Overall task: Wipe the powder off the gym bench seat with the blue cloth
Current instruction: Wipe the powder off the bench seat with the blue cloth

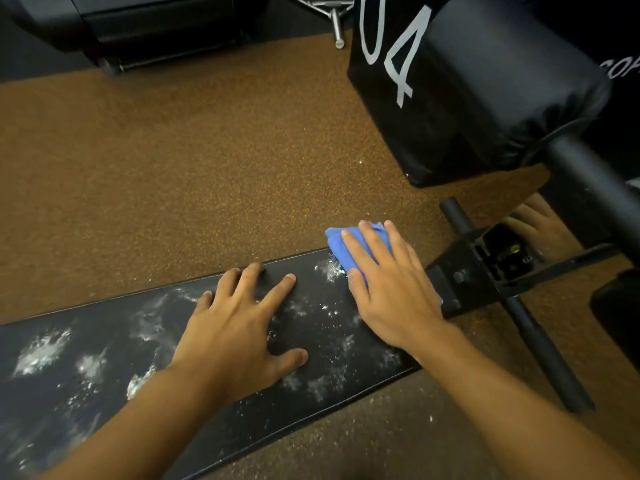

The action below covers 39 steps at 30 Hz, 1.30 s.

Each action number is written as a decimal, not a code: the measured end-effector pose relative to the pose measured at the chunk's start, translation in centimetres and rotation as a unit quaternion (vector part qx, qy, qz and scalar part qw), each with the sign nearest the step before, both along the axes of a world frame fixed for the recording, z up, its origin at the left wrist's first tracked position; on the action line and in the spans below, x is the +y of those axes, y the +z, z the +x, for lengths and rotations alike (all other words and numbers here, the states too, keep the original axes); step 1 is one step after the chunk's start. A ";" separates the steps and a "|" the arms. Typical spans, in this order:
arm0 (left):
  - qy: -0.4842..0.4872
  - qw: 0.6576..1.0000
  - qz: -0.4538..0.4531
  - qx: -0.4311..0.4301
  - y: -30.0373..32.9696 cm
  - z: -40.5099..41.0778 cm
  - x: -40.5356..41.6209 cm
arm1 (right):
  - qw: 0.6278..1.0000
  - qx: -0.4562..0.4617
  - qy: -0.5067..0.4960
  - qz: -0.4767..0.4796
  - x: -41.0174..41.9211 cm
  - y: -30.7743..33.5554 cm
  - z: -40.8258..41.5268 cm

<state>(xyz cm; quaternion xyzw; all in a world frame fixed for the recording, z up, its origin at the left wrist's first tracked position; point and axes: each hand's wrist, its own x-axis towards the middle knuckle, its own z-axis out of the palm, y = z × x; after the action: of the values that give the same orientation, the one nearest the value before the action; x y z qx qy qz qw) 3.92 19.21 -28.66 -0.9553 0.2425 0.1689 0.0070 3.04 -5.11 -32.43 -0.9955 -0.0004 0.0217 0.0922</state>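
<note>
Pressing the blue cloth (360,247) flat under the right hand (388,289), fingers straight and laid over it rather than curled round, at the far right corner of the gym bench seat (114,344), part of the fabric overhanging the far edge. Bracing mid-seat with the left hand (239,327), fingers spread flat, gripping nothing. Powder (41,351) scattered along the whole pad, heaviest toward the left end (thinner specks between the hands). Long axis running left from the cloth, so probably sweeping leftward along it next, with the left hand squarely in that path and likely needing to lift clear.
</note>
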 end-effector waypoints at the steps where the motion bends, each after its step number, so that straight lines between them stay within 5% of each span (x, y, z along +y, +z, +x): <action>1: -0.001 1.000 0.000 0.001 0.0 0.0 0.0 | 1.000 0.002 -0.009 -0.004 0.3 0.0 0.5; 13: 0.003 1.000 0.001 0.031 -0.4 0.0 0.0 | 0.998 0.016 -0.038 -0.047 0.4 0.0 2.2; 19: 0.014 0.999 -0.004 0.036 -0.2 -0.1 0.0 | 0.998 0.015 0.063 -0.026 -1.5 0.1 -2.3; 25: 0.006 0.999 -0.001 0.032 -0.9 -0.1 0.2 | 0.997 0.027 -0.078 -0.010 0.5 -0.2 3.0; 30: 0.009 0.999 0.002 0.035 -0.9 -0.2 0.1 | 0.999 0.011 0.033 -0.012 -1.2 -0.5 -2.4; 35: 0.003 0.999 -0.003 0.038 -0.8 -0.1 0.1 | 0.997 0.037 -0.071 -0.007 0.2 0.2 1.4; 39: 0.003 1.000 -0.003 0.027 -1.3 -0.2 0.2 | 1.000 0.006 -0.002 -0.026 1.1 -0.3 -0.4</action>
<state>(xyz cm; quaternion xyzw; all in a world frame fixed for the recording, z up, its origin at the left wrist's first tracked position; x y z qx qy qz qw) 3.74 19.44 -29.91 -0.9512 0.2402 0.1937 -0.0031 2.64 -4.05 -32.73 -0.9974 0.0027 0.0273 0.0662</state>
